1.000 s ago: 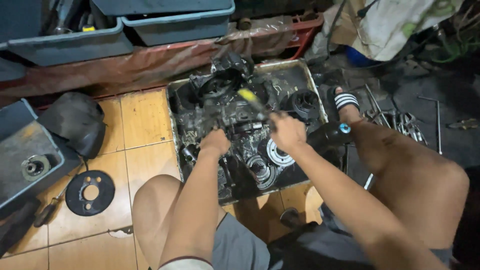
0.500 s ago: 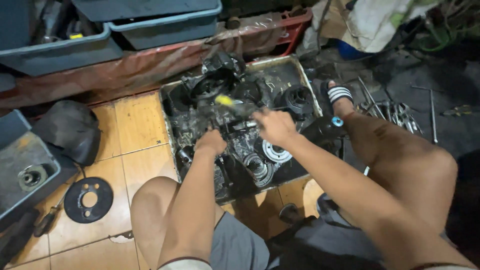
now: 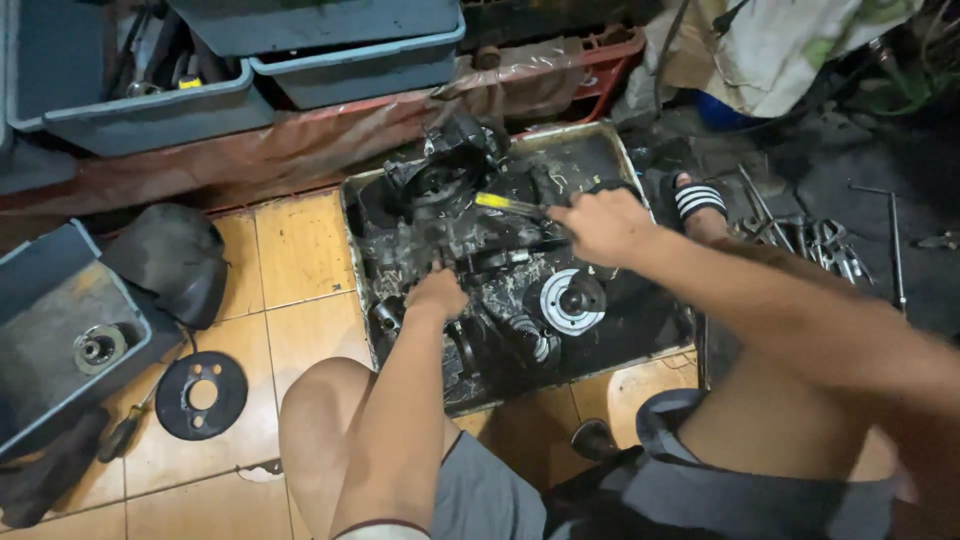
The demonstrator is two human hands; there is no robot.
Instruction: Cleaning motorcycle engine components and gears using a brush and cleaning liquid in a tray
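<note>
A greasy black engine case (image 3: 450,215) lies in a dirty metal tray (image 3: 620,150) on the tiled floor. My left hand (image 3: 436,293) rests on the near side of the case, fingers curled against it. My right hand (image 3: 598,226) grips a yellow-handled screwdriver (image 3: 505,204), whose handle points left over the middle of the case. A round silver and black part (image 3: 570,297) sits in the tray just below my right hand. My bare knees frame the tray's near edge.
Grey plastic bins (image 3: 160,95) line the back. At left lie a black cover (image 3: 165,260), a black disc with holes (image 3: 200,394) and a grey box (image 3: 60,340). Long wrenches and sockets (image 3: 830,245) lie at right by a sandalled foot (image 3: 695,200).
My right hand has moved the screwdriver from pointing up and left to lying nearly level over the case. My left hand has stayed on the case.
</note>
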